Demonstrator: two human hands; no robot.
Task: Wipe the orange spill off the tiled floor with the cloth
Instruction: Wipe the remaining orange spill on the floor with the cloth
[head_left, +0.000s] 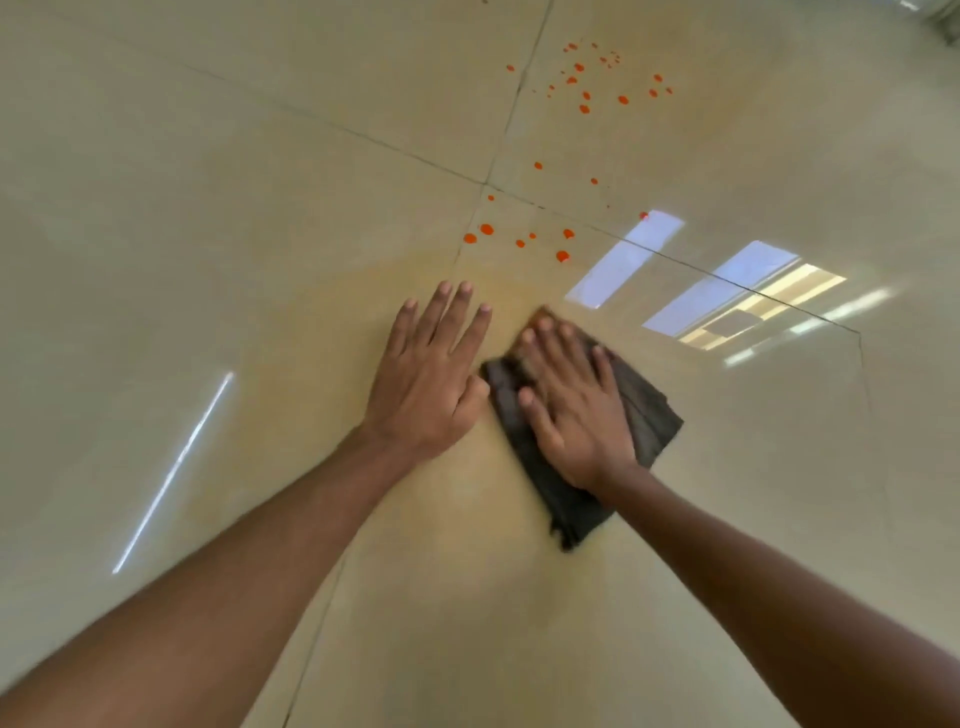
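Right hand (571, 410) fingers spread flat on cloth (649, 415), left hand (431, 374) splayed on floor (208, 260)

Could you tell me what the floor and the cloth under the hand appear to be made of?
The floor looks like polished glazed tile, perhaps ceramic or porcelain: beige, with grout lines and mirror-like reflections of lights. The cloth under the right hand seems a soft, dark grey woven or microfibre fabric, matte and folded; its exact fibre is unclear.
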